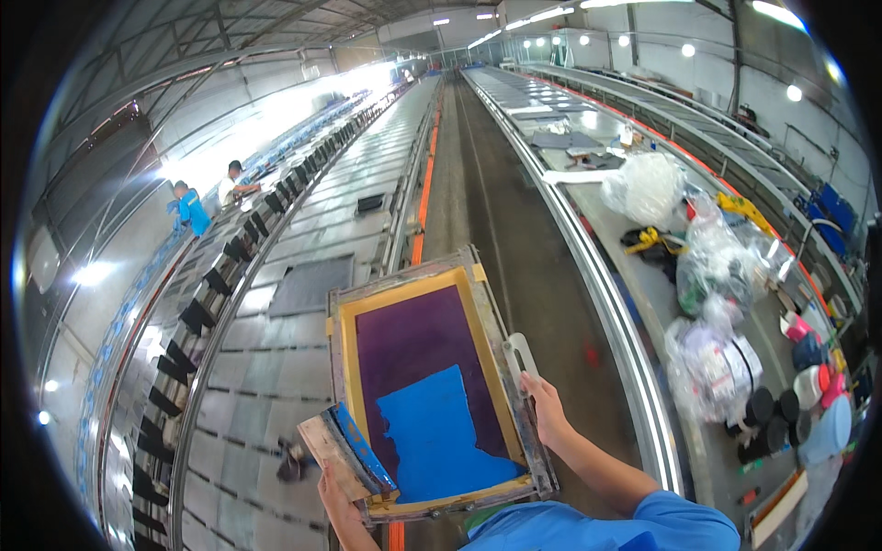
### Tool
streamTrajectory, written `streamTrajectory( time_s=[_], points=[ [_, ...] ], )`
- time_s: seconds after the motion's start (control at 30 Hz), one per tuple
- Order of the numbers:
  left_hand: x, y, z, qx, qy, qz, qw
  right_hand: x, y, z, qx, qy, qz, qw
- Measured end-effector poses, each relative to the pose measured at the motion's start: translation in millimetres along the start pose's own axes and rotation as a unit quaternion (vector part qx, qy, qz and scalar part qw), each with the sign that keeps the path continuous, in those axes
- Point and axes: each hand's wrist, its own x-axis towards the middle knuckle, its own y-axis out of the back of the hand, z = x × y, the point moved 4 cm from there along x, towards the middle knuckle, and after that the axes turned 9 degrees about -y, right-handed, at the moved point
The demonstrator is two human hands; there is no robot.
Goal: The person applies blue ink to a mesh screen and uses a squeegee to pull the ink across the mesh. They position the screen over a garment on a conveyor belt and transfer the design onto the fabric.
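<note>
Tilted in front of my body is a silk-screen printing frame (335, 321) with yellow tape around its inside border. Its mesh (418, 331) is dark purple, and a thick sheet of blue ink (441, 441) covers the lower part. My right hand (548, 410) is closed on the frame's right edge, just below a white loop handle (520, 354). At the lower left corner my left hand (335, 494) grips a wooden squeegee (326, 445) with blue ink along its blade. The squeegee lies across the frame's left side; some fingers are hidden behind it.
A long printing table (248, 395) runs along the left, bearing a dark cloth piece (312, 283). Two people work beyond it, one in a blue shirt (193, 211). On the right table (652, 312) lie plastic bags (643, 188) and several ink tubs (813, 386). An aisle (487, 184) runs between.
</note>
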Motion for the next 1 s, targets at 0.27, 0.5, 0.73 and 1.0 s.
streamTrajectory(
  time_s=[0.27, 0.5, 0.73, 1.0],
  points=[
    [205, -235, -30, 0.016, 0.075, -0.147, 0.986, 159, -1, -113, 0.076, 0.047, 0.103, 0.991],
    [349, -431, -98, 0.024, 0.132, -0.215, 0.967, 300, 30, -158, 0.11, 0.097, 0.202, 0.968],
    [475, -570, -134, 0.046, 0.116, -0.208, 0.97, 488, -14, -265, 0.106, 0.093, 0.178, 0.974],
    [621, -626, -171, 0.035, 0.052, -0.116, 0.991, 719, -93, -334, 0.02, 0.048, 0.041, 0.998]
  ],
)
